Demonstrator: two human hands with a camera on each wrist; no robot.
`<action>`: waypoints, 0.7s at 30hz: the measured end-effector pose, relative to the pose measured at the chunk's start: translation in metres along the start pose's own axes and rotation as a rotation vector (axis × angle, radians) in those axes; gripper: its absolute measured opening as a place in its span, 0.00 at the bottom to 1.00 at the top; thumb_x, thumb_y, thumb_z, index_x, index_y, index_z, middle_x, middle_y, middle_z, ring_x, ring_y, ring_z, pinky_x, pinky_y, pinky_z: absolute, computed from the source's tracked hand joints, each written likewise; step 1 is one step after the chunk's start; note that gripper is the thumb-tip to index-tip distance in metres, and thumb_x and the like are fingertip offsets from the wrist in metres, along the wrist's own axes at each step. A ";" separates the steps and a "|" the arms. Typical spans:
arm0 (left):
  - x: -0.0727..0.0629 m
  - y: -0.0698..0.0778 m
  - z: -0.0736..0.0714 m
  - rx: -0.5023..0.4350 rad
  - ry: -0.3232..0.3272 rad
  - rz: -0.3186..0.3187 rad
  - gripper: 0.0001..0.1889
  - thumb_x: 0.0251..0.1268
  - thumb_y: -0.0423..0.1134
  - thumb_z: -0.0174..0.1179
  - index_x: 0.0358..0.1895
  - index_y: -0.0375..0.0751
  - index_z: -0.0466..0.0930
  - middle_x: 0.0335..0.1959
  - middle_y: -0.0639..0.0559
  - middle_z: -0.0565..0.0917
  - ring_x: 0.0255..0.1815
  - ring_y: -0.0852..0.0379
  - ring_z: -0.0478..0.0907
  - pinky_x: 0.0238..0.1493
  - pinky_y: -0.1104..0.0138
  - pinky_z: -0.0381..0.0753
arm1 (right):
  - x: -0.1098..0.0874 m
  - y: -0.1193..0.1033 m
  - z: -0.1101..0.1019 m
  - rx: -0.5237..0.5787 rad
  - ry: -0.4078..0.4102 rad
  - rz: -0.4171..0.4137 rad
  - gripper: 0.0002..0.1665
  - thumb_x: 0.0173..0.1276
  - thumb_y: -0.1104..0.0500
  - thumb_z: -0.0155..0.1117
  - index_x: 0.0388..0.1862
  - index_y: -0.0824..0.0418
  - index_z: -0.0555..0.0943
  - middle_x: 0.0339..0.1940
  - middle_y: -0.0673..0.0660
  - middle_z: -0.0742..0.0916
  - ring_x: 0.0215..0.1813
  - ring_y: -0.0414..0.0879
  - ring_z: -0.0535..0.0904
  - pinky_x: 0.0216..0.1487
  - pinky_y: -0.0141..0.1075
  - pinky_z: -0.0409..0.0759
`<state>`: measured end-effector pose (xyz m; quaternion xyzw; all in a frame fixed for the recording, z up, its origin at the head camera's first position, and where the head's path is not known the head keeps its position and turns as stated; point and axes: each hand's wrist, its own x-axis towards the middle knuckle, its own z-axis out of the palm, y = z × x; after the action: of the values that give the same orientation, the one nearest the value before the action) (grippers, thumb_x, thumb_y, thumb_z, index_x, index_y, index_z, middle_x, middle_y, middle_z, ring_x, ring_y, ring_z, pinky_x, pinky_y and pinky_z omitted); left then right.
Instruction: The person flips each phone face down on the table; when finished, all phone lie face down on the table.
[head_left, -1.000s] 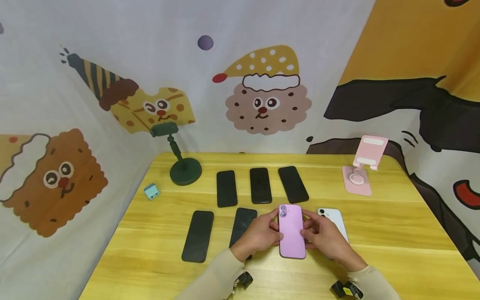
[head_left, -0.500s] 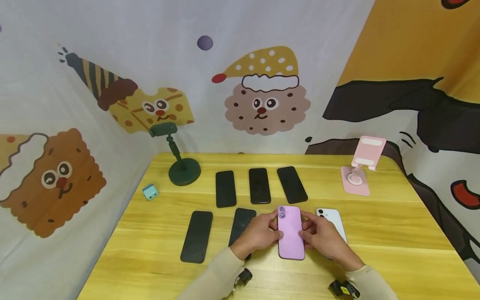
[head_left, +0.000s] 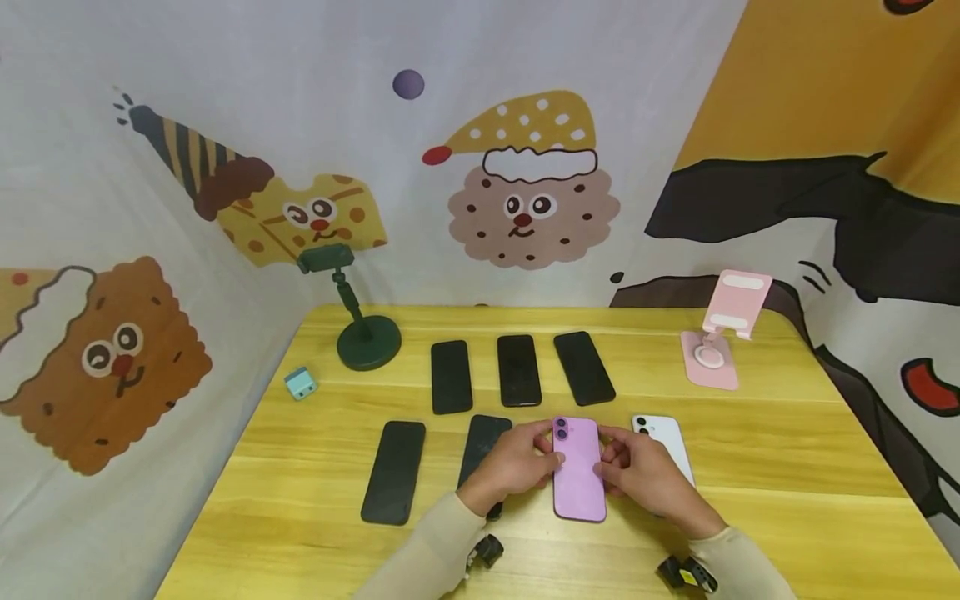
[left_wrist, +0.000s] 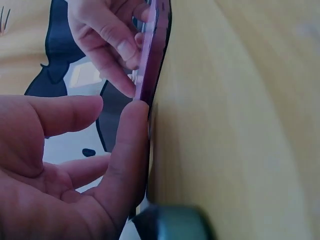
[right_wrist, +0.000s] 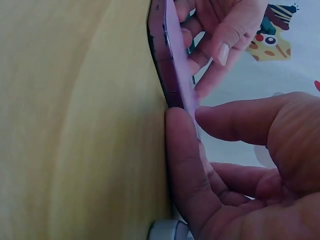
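Note:
A pink phone (head_left: 577, 475) lies back up, low over the wooden table, its camera lenses at the far left corner. At its left edge is my left hand (head_left: 517, 458); the index fingertip touches the edge, and the left wrist view shows the thumb raised off the phone. From the right, my right hand (head_left: 645, 475) pinches the opposite edge, thumb (right_wrist: 220, 120) at the back surface and a finger along the side. A white phone (head_left: 667, 437) lies partly hidden under the right hand. The left hand and forearm partly cover a black phone (head_left: 483, 442).
Three black phones, among them a middle one (head_left: 519, 371), form a back row. Another black phone (head_left: 393, 471) lies front left. A dark green phone stand (head_left: 367, 342) and a small light-blue block (head_left: 301, 382) are at left, a pink stand (head_left: 720, 346) at back right.
The pink phone has come down slightly toward the table and shifted a little left and nearer to me, with both hands beside it. The other phones and stands have stayed put.

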<state>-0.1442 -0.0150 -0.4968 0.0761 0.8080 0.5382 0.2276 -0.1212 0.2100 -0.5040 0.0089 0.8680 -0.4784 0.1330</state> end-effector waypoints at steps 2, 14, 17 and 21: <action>0.000 0.000 0.000 -0.023 0.001 -0.012 0.30 0.73 0.36 0.68 0.76 0.41 0.74 0.40 0.53 0.81 0.23 0.57 0.80 0.24 0.69 0.73 | 0.000 0.001 -0.001 0.001 -0.002 -0.003 0.36 0.67 0.70 0.74 0.73 0.72 0.75 0.35 0.58 0.83 0.31 0.46 0.83 0.28 0.35 0.87; -0.005 -0.005 -0.009 -0.135 -0.074 -0.022 0.22 0.73 0.37 0.68 0.68 0.39 0.79 0.48 0.48 0.82 0.36 0.54 0.84 0.38 0.63 0.87 | 0.003 0.001 -0.002 -0.069 -0.006 -0.057 0.33 0.70 0.64 0.74 0.72 0.71 0.76 0.34 0.55 0.83 0.29 0.43 0.81 0.25 0.33 0.83; -0.007 -0.007 -0.016 -0.190 -0.116 -0.015 0.22 0.75 0.37 0.66 0.69 0.39 0.78 0.51 0.46 0.81 0.44 0.53 0.84 0.47 0.58 0.90 | 0.004 -0.003 -0.002 -0.144 0.035 -0.091 0.31 0.70 0.61 0.74 0.69 0.70 0.78 0.33 0.53 0.83 0.30 0.41 0.79 0.25 0.31 0.77; -0.012 -0.010 -0.027 -0.221 -0.131 0.016 0.23 0.76 0.38 0.65 0.69 0.38 0.78 0.54 0.44 0.81 0.48 0.52 0.84 0.52 0.54 0.90 | 0.005 -0.011 0.000 -0.181 0.070 -0.144 0.29 0.71 0.58 0.74 0.67 0.67 0.80 0.34 0.51 0.84 0.32 0.41 0.76 0.26 0.31 0.73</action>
<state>-0.1446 -0.0463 -0.4937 0.0920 0.7264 0.6197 0.2825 -0.1276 0.2033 -0.4964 -0.0486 0.9102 -0.4057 0.0682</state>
